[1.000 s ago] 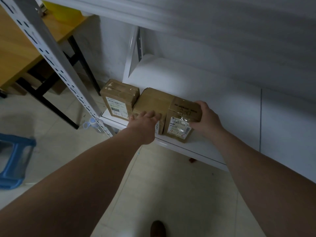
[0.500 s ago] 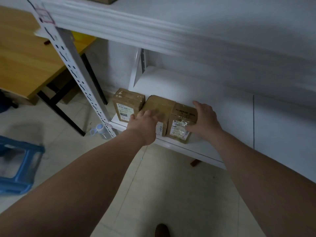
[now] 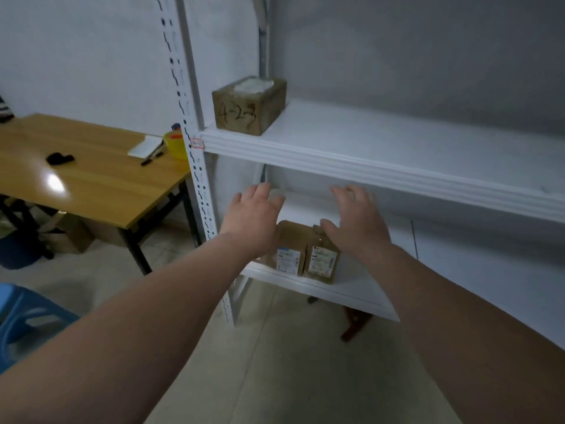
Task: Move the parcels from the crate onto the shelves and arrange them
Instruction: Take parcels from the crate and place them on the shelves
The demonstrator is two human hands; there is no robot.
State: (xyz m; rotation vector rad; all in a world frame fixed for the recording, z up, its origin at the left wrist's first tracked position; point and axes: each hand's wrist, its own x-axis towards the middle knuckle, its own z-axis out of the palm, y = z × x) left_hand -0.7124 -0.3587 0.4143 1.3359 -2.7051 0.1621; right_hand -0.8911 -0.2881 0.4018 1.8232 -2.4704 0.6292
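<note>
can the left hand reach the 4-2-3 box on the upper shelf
Probably yes: the left hand is open, empty; the box sits at the front of the upper shelf, nothing before it.

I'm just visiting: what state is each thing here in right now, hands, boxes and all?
Left hand: open, fingers spread, holding nothing.
Right hand: open, fingers spread, holding nothing.
Left labelled parcel: upright on the lower shelf, label facing out.
Right labelled parcel: upright beside it, label facing out.
Parcel marked 4-2-3: sitting at the left end of the upper shelf.
Marker pen: lying on the wooden table.
</note>
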